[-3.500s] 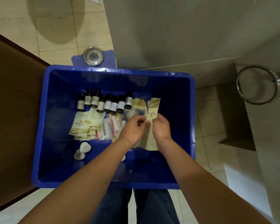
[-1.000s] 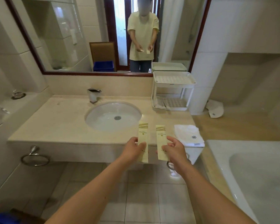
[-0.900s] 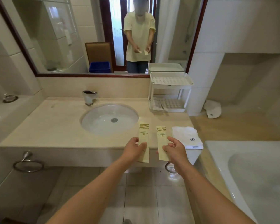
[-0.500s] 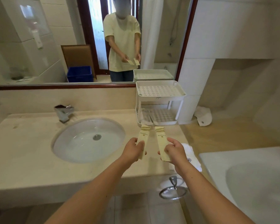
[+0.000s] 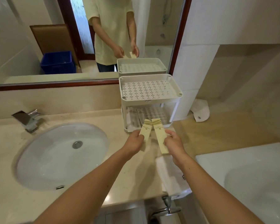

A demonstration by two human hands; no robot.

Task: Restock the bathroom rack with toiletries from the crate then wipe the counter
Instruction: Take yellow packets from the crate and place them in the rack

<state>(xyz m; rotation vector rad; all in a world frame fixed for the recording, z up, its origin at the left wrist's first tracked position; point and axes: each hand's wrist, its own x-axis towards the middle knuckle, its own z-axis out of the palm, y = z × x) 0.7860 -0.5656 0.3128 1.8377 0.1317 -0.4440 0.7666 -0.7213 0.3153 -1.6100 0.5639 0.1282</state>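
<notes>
The left hand point(image 5: 134, 141) pinches one packet point(image 5: 146, 130), the right hand point(image 5: 175, 143) a second packet point(image 5: 159, 135), tips just short of the rack point(image 5: 150, 100) ahead. Mid-restock; next, both probably need sliding onto its lower shelf.

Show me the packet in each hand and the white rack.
left-hand packet point(image 5: 146, 130): head view, on its printed logo.
right-hand packet point(image 5: 160, 136): head view, middle of its face.
white rack point(image 5: 152, 100): head view, front rim of the top tier.
</notes>
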